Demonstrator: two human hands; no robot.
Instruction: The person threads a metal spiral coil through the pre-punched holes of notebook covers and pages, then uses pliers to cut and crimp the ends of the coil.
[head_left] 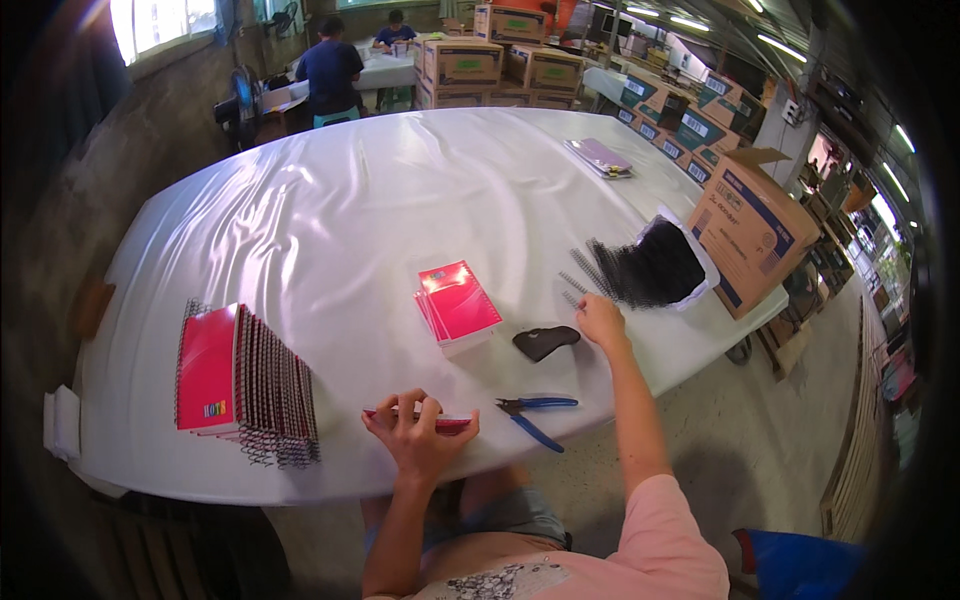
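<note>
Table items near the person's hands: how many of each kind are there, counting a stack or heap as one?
Red notebook stacks: 2, one spiral-bound, one unbound
Single red notebook, held in the left hand: 1
Blue-handled pliers: 1
Dark pad: 1
Black spiral coil heap, just beyond the right hand: 1
Total: 6

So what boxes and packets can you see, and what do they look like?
Open cardboard box: table's right edge, brown with blue and white label, flaps up.
White bag: beside that box, full of black spiral wires.
Stacked cartons: behind the table's far end, brown with green panels.
Row of cartons: far right, brown with dark green and white patches.
</note>
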